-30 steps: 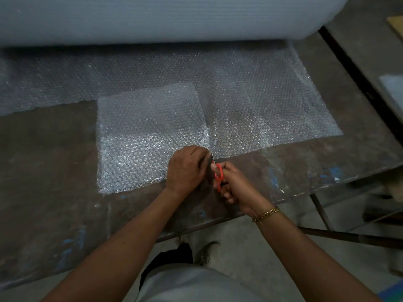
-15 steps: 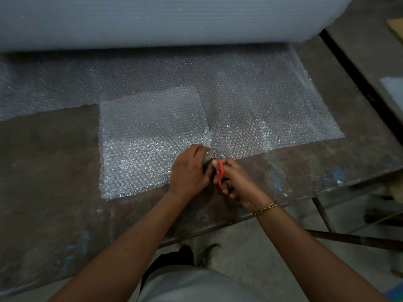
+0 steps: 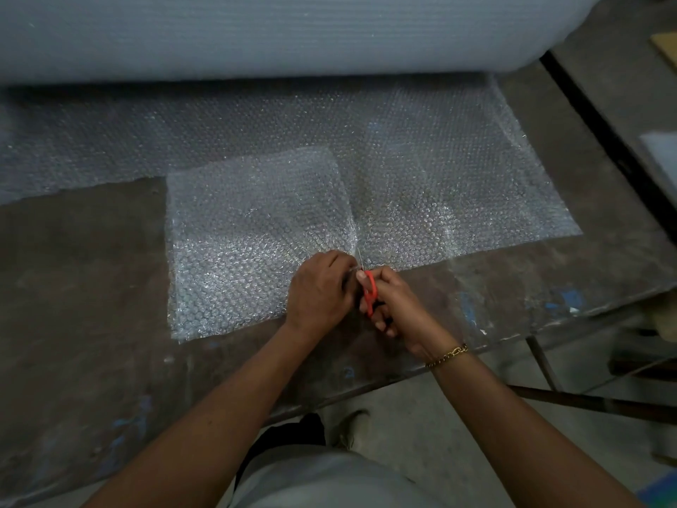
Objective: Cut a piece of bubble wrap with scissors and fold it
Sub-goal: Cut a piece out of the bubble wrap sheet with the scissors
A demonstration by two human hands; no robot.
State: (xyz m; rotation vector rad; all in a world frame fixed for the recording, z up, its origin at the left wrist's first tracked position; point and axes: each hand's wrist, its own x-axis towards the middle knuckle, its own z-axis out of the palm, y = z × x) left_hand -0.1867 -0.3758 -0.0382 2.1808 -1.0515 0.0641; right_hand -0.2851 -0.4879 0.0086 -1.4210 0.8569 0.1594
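Note:
A sheet of bubble wrap (image 3: 458, 185) runs off a big roll (image 3: 278, 31) and lies flat on the worn table (image 3: 80, 287). A folded, denser-looking piece of bubble wrap (image 3: 249, 243) lies on its left part. My right hand (image 3: 392, 306) grips red-handled scissors (image 3: 369, 291), whose thin blades point away from me into the sheet's near edge. My left hand (image 3: 318, 291) presses down on the wrap right beside the blades, its fingers curled over the edge.
The table's front edge runs diagonally below my wrists, with concrete floor and a shoe (image 3: 348, 427) beneath. A metal bar (image 3: 586, 401) crosses at lower right. A dark gap and another surface (image 3: 622, 67) lie right of the table.
Both hands have crept a little further into the sheet with the scissors. The blades now reach slightly deeper past the near edge.

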